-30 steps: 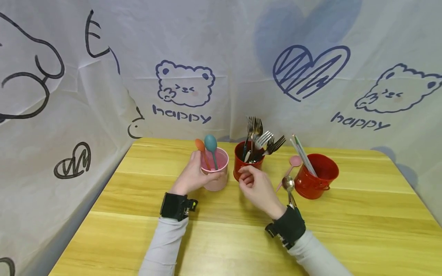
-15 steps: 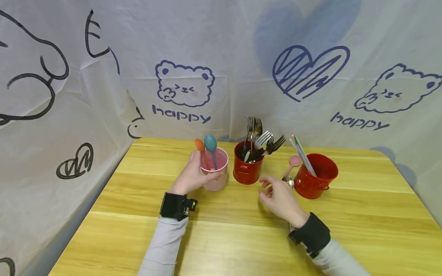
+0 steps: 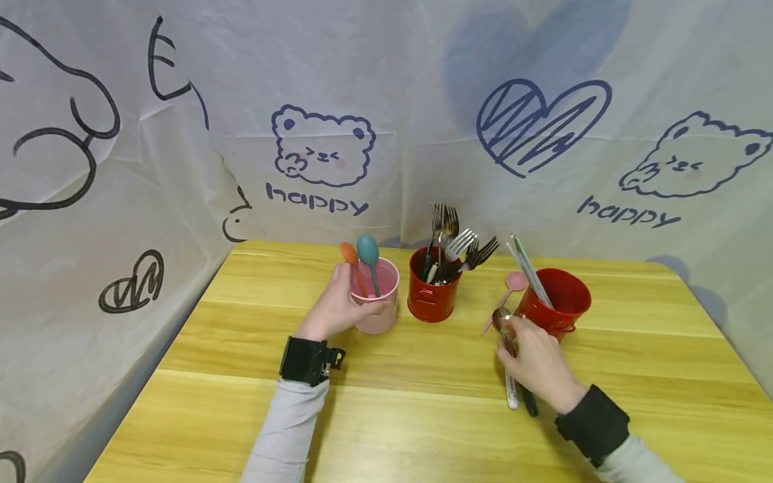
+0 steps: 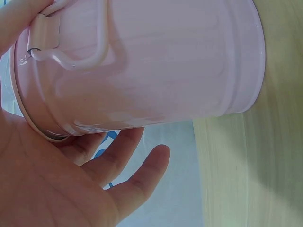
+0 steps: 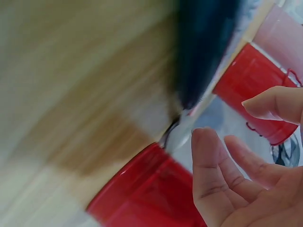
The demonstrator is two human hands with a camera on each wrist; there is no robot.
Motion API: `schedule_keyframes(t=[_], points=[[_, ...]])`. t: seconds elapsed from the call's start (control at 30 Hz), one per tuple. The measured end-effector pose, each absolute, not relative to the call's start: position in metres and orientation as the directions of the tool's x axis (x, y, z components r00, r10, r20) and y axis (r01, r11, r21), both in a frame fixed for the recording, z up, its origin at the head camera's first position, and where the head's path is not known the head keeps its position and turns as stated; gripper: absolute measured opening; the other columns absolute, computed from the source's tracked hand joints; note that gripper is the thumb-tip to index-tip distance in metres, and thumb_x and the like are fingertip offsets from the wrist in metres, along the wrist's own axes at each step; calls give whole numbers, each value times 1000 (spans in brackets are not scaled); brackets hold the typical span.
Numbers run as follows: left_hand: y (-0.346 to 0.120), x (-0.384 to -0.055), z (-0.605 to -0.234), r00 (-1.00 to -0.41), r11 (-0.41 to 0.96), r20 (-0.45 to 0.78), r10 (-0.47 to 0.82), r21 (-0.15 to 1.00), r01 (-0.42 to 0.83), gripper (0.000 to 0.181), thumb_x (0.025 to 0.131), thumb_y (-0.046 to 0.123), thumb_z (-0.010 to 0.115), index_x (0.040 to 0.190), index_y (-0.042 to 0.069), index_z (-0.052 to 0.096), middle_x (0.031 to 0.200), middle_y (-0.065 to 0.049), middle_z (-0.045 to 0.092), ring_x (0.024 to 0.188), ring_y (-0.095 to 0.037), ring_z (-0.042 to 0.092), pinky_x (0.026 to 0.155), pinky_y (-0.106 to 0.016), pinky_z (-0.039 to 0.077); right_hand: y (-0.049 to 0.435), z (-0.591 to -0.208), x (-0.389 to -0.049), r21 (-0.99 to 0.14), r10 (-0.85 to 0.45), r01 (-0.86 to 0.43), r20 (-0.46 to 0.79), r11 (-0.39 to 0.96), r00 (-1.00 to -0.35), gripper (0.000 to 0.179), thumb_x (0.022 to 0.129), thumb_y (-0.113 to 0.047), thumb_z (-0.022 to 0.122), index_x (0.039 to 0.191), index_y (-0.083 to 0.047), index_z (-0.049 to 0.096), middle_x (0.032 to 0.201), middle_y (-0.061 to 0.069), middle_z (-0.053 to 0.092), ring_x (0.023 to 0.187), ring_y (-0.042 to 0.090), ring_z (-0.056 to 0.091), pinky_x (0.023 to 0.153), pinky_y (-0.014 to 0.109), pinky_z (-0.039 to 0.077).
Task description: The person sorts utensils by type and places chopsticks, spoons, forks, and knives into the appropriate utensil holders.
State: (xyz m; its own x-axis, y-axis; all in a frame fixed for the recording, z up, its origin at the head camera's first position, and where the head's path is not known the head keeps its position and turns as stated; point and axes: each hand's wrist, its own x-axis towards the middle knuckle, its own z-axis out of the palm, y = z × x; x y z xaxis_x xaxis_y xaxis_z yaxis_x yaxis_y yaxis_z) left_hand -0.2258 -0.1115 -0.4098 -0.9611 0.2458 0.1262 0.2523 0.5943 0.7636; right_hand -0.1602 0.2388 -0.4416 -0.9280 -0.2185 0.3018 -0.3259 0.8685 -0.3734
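My left hand (image 3: 341, 305) holds a small pink bucket (image 3: 379, 320) near its rim, thumb on one side and fingers on the other. An orange spoon (image 3: 349, 253) and a teal spoon (image 3: 368, 249) stand in it, bowls up. My right hand (image 3: 534, 359) is over metal spoons lying on the table, partly hiding them. A spoon bowl (image 3: 500, 318) shows beyond its fingertips, a white handle (image 3: 511, 394) and a dark handle (image 3: 529, 404) below. In the right wrist view, the thumb and fingers (image 5: 206, 151) are apart beside the dark-handled spoon (image 5: 208, 52), with nothing between them.
A red bucket (image 3: 431, 305) full of forks (image 3: 459, 245) stands mid-table. Right of it, another red bucket (image 3: 564, 298) holds thin whitish sticks (image 3: 531, 274), close to my right hand. A pink spoon (image 3: 515, 282) lies between them. A white drawn-on sheet (image 3: 423, 154) hangs behind.
My right hand has moved right, from the front of the fork bucket to the metal spoons beside the right red bucket. My left hand stays on the pink bucket.
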Motion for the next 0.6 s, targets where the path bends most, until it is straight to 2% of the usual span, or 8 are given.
schedule_keyframes(t=[0.27, 0.6], points=[[-111, -227, -411, -958, 589, 137, 252, 764, 264, 87, 80, 31, 85, 144, 3, 34, 139, -19, 43, 130, -34, 49, 111, -50, 46, 252, -448, -157, -348, -210, -308, 290, 886, -934, 27, 79, -8, 79, 99, 2, 65, 80, 9, 63, 66, 18, 53, 56, 33, 46], [-111, -227, -412, -957, 592, 143, 252, 760, 269, 87, 79, 31, 85, 143, 2, 34, 138, -20, 43, 130, -34, 49, 111, -50, 46, 253, -451, -156, -377, -183, -238, 176, 895, -967, 21, 81, -9, 76, 93, 1, 62, 65, 1, 46, 55, 13, 43, 48, 26, 31]])
